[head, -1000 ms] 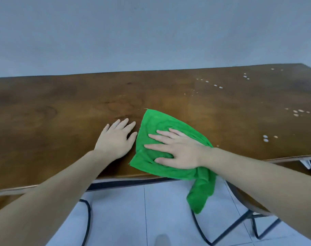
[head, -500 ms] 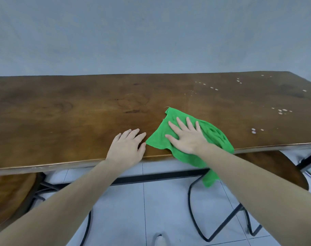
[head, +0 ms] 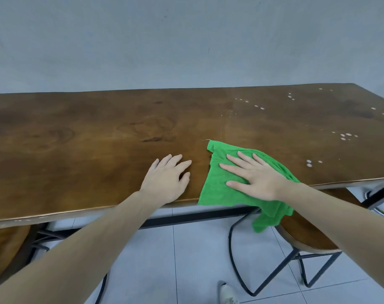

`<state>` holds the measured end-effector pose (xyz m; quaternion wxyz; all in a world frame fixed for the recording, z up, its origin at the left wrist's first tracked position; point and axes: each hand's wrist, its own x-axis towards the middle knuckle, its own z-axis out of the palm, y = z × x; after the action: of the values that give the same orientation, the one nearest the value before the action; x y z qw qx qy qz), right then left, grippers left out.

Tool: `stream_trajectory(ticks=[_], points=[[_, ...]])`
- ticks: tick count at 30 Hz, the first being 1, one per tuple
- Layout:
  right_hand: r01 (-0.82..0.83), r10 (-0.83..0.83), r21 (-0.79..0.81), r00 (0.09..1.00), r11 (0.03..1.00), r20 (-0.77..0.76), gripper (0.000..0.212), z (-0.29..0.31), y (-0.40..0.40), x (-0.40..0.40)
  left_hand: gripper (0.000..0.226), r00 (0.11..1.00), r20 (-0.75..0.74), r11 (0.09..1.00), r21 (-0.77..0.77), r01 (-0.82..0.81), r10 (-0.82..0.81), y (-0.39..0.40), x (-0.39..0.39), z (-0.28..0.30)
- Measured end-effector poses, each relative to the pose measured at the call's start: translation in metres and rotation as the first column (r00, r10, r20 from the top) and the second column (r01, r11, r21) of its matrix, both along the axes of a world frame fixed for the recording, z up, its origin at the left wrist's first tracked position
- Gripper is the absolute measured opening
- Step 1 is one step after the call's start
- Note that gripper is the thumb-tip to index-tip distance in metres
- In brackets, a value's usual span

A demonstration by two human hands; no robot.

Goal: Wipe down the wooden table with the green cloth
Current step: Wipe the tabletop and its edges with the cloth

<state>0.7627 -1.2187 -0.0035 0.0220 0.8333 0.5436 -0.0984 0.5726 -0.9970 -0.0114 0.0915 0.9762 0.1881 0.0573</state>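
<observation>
cloth [head: 219, 189]: green, spread at the near edge of the table [head: 99, 139]; long axis runs roughly 10 to 4 o'clock, top corner pointing to 11, other end drooping off the edge

right hand [head: 257, 177]: flat on the cloth, fingers straight and spread, aimed about 10 o'clock, pressing, not gripping

left hand [head: 167, 179]: bare wood just at 9 o'clock of the cloth, palm down, fingers relaxed, holding nothing, a thin strip of wood between it and the cloth

spots [head: 309, 163]: whitish drops at 3 and 1 o'clock of the cloth, untouched

hard to see: right part of the cloth is under the hand and wrist; stool [head: 307, 238] partly behind the forearm; shoe [head: 227, 295] cut off at the bottom
</observation>
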Motion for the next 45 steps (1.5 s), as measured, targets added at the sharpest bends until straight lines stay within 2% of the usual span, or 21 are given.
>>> stream_trajectory(ticks=[8,15,25,29,35,41,45], points=[[-0.106,0.106,0.003,0.994,0.994,-0.011,0.065,0.0,0.062,0.07,0.048,0.998,0.0,0.996,-0.068,-0.057,0.057,0.011,0.095,0.0],[-0.183,0.183,0.025,0.983,0.983,-0.002,0.07,-0.002,0.135,0.172,0.049,0.974,0.047,0.97,-0.115,-0.215,0.222,0.034,0.195,0.002],[-0.169,0.169,0.028,0.986,0.985,0.005,0.071,-0.002,0.215,0.306,0.054,0.95,0.049,0.95,-0.061,-0.306,0.309,0.068,0.298,-0.001],[-0.104,0.104,0.038,0.995,0.994,0.004,0.069,-0.001,0.231,0.35,0.051,0.94,0.044,0.941,-0.028,-0.337,0.338,0.077,0.321,-0.001],[0.088,-0.092,0.057,0.992,0.994,0.081,0.067,-0.005,0.271,0.377,0.054,0.912,-0.019,0.909,-0.075,-0.411,0.41,0.069,0.351,0.001],[-0.113,0.109,0.052,0.992,0.992,0.066,0.066,0.002,0.275,0.406,0.054,0.914,-0.016,0.914,-0.033,-0.405,0.405,0.064,0.357,-0.003],[-0.063,0.061,0.03,0.996,0.998,0.06,0.063,0.003,0.249,0.441,0.054,0.911,-0.025,0.911,-0.025,-0.412,0.412,0.065,0.357,-0.002]])
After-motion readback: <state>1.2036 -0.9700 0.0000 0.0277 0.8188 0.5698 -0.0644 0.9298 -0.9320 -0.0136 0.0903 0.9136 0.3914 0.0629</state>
